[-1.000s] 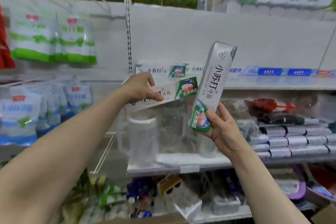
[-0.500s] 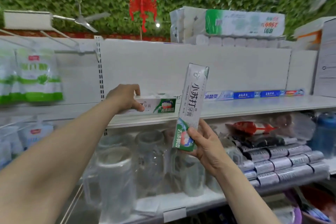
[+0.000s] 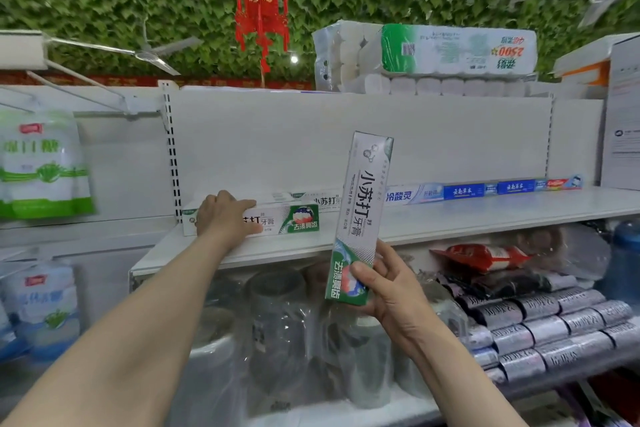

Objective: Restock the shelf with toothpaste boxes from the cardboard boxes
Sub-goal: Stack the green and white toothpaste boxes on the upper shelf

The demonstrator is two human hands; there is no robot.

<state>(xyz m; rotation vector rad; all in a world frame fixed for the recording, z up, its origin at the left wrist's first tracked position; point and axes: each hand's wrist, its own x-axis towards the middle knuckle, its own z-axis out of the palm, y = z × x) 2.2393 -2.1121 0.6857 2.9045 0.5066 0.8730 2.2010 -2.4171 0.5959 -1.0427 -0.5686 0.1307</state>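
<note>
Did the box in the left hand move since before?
Yes. The left hand carried its box up and back. Earlier it hung in front of the shelf edge; now it lies on the shelf.

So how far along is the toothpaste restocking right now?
Done: a back row of boxes lines the shelf. In hand: the left hand grips a flat box at the shelf's left end; the right hand holds an upright box. Left: shelve that one; how many more, cannot tell.
</note>
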